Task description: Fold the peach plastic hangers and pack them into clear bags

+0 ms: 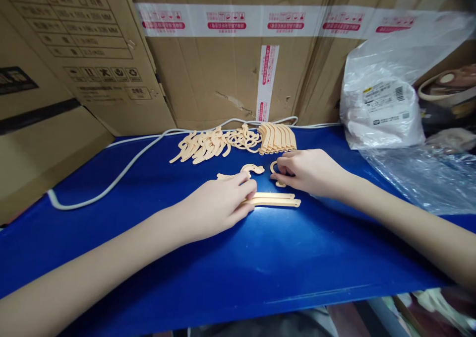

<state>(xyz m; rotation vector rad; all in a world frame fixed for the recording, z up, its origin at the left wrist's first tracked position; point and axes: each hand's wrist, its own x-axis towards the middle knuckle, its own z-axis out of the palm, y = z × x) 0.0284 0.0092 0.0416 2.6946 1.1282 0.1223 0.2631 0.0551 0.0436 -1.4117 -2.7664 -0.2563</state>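
Observation:
My left hand [226, 200] is closed around the near end of a pair of long, slim cream plastic arms [277, 202], which lie side by side on the blue table and point right. Just beyond its knuckles rests a curved cream hook piece [253, 168]; another cream piece [223, 176] beside it is partly covered by the hand. My right hand [307, 170] pinches a small cream hook-shaped piece [273, 168] between thumb and fingers, close to the table surface. Part of that piece is hidden by the fingers.
Behind the hands lie a heap of loose cream pieces [206, 146], a tangle of hook pieces [243, 137] and a neat row of curved arms [277, 138]. A white cable [130, 173] runs along the back. Cardboard boxes [223, 74] wall the rear; a plastic-wrapped package [383, 103] stands right.

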